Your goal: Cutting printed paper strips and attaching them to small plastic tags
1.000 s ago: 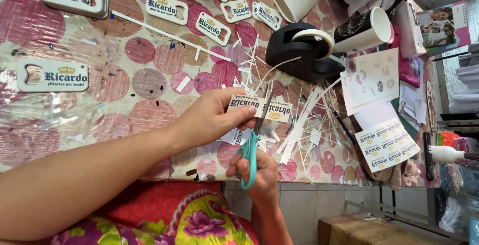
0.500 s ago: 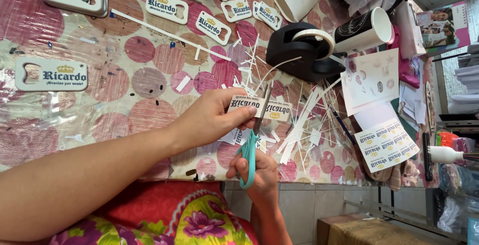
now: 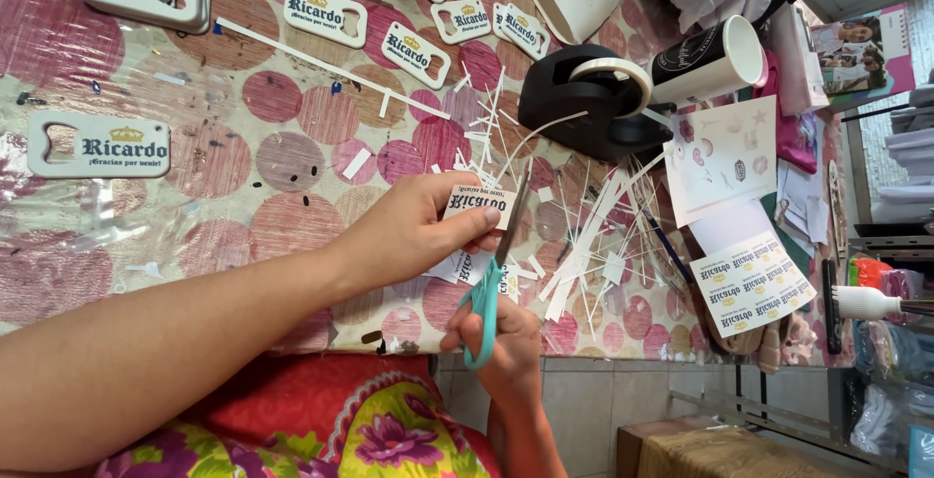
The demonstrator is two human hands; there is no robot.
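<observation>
- the left hand (image 3: 409, 235) is pinching a small printed paper label (image 3: 479, 208) between thumb and fingertips, holding it raised above the table, just left of the scissor blades.
- more small label pieces (image 3: 457, 266) are sitting under the same hand, tucked below the held label; how they are gripped cannot be told.
- the right hand (image 3: 506, 342) is closing around the teal handles of a pair of scissors (image 3: 491, 288), fingers through the loops, with the blades pointing up along the label's right edge; whether the blades are meeting the paper cannot be told.
- thin white paper offcuts (image 3: 584, 245) are lying scattered on the table just right of the scissors.
- a black tape dispenser (image 3: 584, 99) is standing beyond the offcuts, with a dark paper cup (image 3: 710, 60) lying on its side next to it.
- a printed sheet of labels (image 3: 754, 283) is lying at the right, well apart from both hands.
- white bottle-opener plaques (image 3: 97, 145) are lying across the dotted tablecloth (image 3: 224, 157) to the left and top.
</observation>
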